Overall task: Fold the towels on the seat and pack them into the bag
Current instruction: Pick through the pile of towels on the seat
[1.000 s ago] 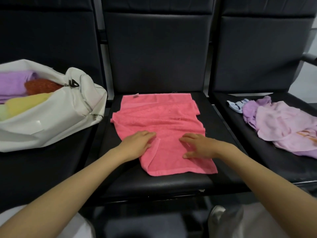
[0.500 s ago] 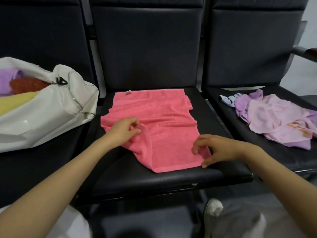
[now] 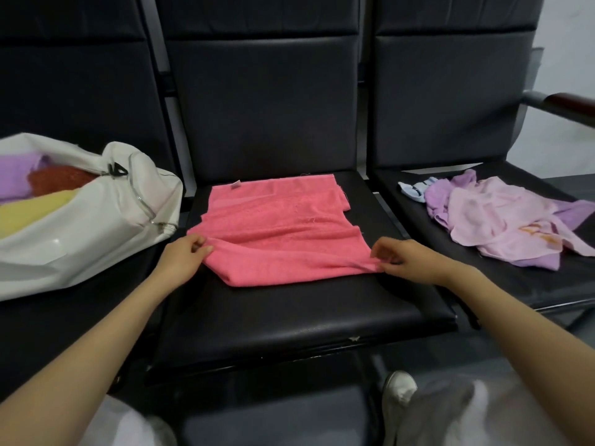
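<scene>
Now the coral-pink towel (image 3: pixel 277 233) lies partly folded on the middle seat (image 3: pixel 289 320), its terry surface rumpled in long creases, with a small white label at the far left corner and the near edge doubled over. Both hands pinch that doubled edge, the left hand (image 3: pixel 182 259) at its left end and the right hand (image 3: pixel 409 259) at its right corner. On the left seat the white bag (image 3: pixel 83 243) gapes with packed towels (image 3: pixel 32 207) inside, and lilac towels (image 3: pixel 502 220) lie crumpled on the right seat.
</scene>
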Action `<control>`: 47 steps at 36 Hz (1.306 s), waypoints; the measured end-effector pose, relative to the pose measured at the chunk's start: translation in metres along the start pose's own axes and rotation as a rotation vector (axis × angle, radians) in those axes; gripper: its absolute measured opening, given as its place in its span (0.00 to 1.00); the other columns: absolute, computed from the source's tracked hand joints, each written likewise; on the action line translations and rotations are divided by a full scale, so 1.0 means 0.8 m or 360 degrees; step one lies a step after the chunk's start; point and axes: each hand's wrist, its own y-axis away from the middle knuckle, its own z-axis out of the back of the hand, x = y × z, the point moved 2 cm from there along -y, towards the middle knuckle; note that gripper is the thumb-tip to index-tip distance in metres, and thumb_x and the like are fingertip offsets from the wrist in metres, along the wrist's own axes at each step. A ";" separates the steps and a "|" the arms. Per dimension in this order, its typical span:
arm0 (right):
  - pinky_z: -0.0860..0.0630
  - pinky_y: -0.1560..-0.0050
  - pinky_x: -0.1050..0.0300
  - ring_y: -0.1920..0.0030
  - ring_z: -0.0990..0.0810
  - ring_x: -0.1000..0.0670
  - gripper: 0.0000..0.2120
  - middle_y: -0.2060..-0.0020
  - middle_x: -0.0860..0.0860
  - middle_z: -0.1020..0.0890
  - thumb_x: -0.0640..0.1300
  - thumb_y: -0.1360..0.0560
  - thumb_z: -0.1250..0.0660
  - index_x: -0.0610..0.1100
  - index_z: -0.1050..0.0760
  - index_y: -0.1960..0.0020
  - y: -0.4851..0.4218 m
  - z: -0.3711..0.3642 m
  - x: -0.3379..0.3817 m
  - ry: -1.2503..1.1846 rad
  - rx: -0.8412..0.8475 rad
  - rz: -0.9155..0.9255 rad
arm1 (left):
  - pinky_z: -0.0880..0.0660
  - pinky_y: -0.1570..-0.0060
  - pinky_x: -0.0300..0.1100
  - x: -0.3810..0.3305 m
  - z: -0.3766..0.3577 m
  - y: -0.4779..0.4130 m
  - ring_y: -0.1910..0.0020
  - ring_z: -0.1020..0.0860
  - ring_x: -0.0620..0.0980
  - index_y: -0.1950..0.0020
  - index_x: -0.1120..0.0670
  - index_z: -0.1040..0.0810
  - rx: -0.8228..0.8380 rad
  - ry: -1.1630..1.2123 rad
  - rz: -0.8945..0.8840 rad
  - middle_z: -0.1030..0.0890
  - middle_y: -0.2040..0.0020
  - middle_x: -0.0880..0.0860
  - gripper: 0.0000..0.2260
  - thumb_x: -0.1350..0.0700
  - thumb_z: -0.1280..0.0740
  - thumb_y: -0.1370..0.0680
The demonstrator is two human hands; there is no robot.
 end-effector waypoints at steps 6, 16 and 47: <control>0.24 0.60 0.64 0.66 0.23 0.56 0.06 0.63 0.47 0.23 0.35 0.21 0.38 0.45 0.29 0.52 -0.003 -0.006 0.020 -0.0634 -0.0121 -0.0118 | 0.32 0.53 0.43 0.009 0.001 0.003 0.52 0.22 0.56 0.49 0.58 0.21 -0.0008 0.0182 0.0120 0.19 0.52 0.58 0.08 0.54 0.32 0.22; 0.28 0.58 0.68 0.63 0.25 0.56 0.14 0.60 0.51 0.20 0.38 0.33 0.22 0.43 0.20 0.50 -0.011 -0.006 0.017 -0.0661 0.0021 -0.0233 | 0.28 0.54 0.45 0.014 0.007 0.005 0.58 0.23 0.53 0.49 0.56 0.21 -0.0022 0.0396 0.0158 0.21 0.58 0.55 0.07 0.55 0.30 0.23; 0.26 0.38 0.52 0.44 0.19 0.52 0.16 0.50 0.52 0.15 0.33 0.24 0.37 0.52 0.17 0.50 -0.014 0.144 0.134 -0.1338 -0.1014 0.0230 | 0.26 0.50 0.36 -0.092 0.172 0.039 0.51 0.21 0.38 0.47 0.43 0.19 -0.0339 0.0920 -0.0424 0.18 0.47 0.48 0.09 0.57 0.33 0.21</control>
